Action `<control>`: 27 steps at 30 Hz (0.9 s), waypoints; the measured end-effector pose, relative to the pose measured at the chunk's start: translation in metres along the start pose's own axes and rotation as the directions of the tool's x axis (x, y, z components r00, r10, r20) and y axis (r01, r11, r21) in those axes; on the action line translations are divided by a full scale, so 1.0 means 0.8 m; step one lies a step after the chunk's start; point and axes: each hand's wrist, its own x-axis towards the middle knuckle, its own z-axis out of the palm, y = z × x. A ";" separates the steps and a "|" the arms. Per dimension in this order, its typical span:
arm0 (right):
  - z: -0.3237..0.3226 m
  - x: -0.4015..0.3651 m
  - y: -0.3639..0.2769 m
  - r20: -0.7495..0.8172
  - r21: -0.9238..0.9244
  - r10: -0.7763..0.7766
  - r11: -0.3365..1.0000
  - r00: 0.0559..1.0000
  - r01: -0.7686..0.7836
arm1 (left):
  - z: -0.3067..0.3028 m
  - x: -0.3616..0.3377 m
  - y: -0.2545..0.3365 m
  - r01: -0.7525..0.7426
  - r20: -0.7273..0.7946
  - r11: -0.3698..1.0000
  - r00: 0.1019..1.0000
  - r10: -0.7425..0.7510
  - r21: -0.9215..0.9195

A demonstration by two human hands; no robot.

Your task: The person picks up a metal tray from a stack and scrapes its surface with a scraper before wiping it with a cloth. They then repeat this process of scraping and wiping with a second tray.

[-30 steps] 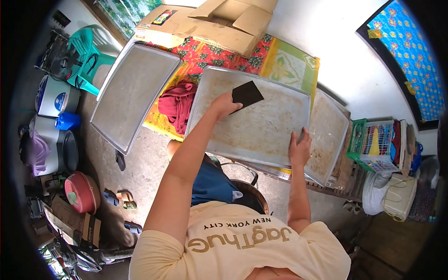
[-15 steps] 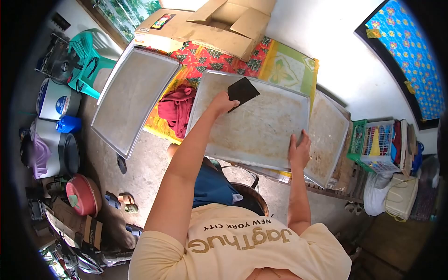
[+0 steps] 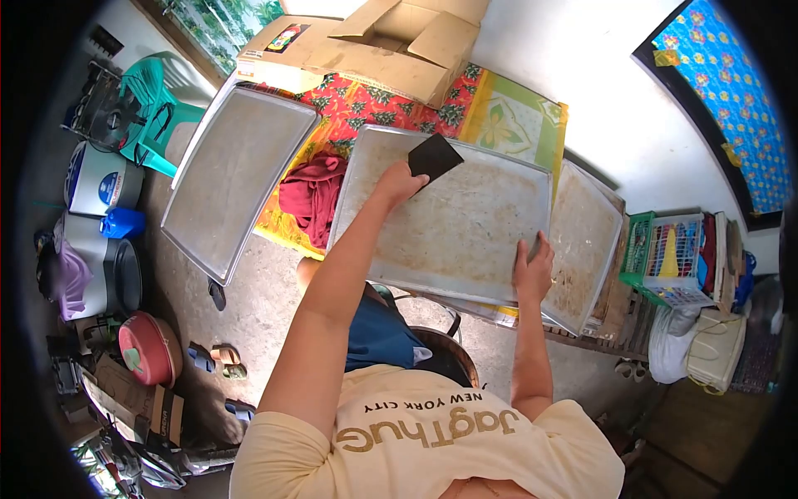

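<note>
My left hand [image 3: 399,183] holds a flat black scraper [image 3: 434,155] against the upper left part of a large, stained metal baking tray [image 3: 465,229]. The tray is tilted up in front of me. My right hand [image 3: 532,270] grips its near right edge, with the fingers over the rim. I sit above a dark round stool [image 3: 449,353] and wear a cream printed shirt.
A second tray [image 3: 229,175] leans at the left and a third [image 3: 586,241] lies under the right side. A red cloth [image 3: 312,195], patterned mats and a cardboard box [image 3: 366,41] lie beyond. Cookers [image 3: 96,179], a green chair [image 3: 154,91] and a green basket [image 3: 673,258] surround me.
My left hand has slid the scraper a little up and left across the tray. The right hand stays on the tray's edge.
</note>
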 end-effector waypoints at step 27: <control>0.004 0.001 0.005 -0.016 0.033 -0.031 0.999 0.999 0.031 | 0.021 0.012 0.035 0.046 0.161 0.991 0.985 -0.066 0.125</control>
